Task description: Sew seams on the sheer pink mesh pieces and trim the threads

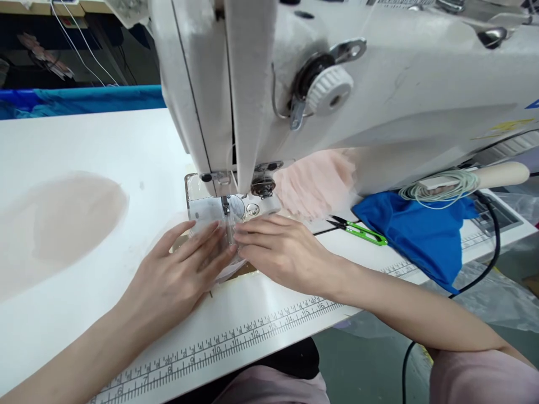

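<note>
My left hand (177, 275) lies flat with fingers stretched out, pressing a thin, sheer white piece of fabric (206, 216) onto the table just in front of the presser foot (226, 205). My right hand (282, 247) lies beside it, fingers extended to the left, holding the same fabric down near the needle plate (252, 209). The fingertips of both hands almost meet below the foot. The white sewing machine (379, 95) looms over both hands.
Pale pink gathered fabric (315, 182) lies behind the needle under the machine arm. Green thread snips (362, 230) rest to the right, by a blue cloth (421, 230) and a coil of cord (442, 185). A ruler (236, 342) runs along the white table's front edge.
</note>
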The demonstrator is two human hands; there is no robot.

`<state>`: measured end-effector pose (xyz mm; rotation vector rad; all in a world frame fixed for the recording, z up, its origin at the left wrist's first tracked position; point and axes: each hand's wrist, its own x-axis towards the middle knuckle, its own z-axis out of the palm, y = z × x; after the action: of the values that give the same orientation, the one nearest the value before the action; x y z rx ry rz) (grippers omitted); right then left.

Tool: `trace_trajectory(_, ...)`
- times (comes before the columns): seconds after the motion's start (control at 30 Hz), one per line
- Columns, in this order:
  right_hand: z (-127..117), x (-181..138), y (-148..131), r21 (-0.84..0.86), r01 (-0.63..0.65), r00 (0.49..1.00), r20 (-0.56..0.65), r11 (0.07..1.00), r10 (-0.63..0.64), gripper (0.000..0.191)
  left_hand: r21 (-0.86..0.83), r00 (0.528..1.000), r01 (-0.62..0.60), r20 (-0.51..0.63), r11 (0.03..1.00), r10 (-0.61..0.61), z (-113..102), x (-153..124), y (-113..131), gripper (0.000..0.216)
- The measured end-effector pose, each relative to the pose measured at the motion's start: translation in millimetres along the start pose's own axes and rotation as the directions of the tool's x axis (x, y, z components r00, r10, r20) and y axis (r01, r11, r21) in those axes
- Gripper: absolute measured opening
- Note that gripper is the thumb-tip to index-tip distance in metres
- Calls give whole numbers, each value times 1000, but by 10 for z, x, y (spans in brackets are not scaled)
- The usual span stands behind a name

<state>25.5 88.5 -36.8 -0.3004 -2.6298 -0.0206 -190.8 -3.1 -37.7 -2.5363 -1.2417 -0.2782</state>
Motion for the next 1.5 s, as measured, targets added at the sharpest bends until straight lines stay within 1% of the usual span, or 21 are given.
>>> trace_trajectory(0.1,18,-14,2,1,1,1000,16,1000,-1,19,-49,999,29,28,998,-28,27,-37,-4,42)
trace_trajectory(0.2,7,-15,-2,-5,0,1000,18,1000,0,18,-81,999,35,4,996,-35,36,-44,-11,43)
trace_trajectory(0.37,2,-16,-10,-20,-6,1000,30,1000,6,19,-95,999,46,11,994,-45,49,-36,-18,41)
trace_trajectory(0.5,31,-19,-5,-11,-13,1000,16,1000,13,19,-106,999,40,-14,994,-42,45,-16,-34,39)
trace_trajectory(0.6,47,-12,4,-6,-16,1000,7,1000,16,20,-103,998,40,-38,994,-45,37,6,-59,38)
trace_trajectory(0.83,59,15,47,-19,-22,1000,-8,1000,21,19,-43,1000,-16,-13,999,15,53,55,-149,37)
trace_trajectory(1.03,87,35,88,-33,-37,999,-23,999,37,21,-75,998,44,-51,996,-48,72,109,-179,36)
trace_trajectory(1.17,91,58,117,-21,-53,998,-29,998,53,22,-75,999,43,-21,996,-44,76,141,-224,37)
trace_trajectory(1.33,97,97,148,-16,-68,996,-51,998,67,28,-56,999,34,-33,998,-36,104,173,-283,37)
trace_trajectory(1.5,147,113,187,-52,-104,994,-17,993,104,29,-55,997,60,-35,997,-62,144,187,-335,36)
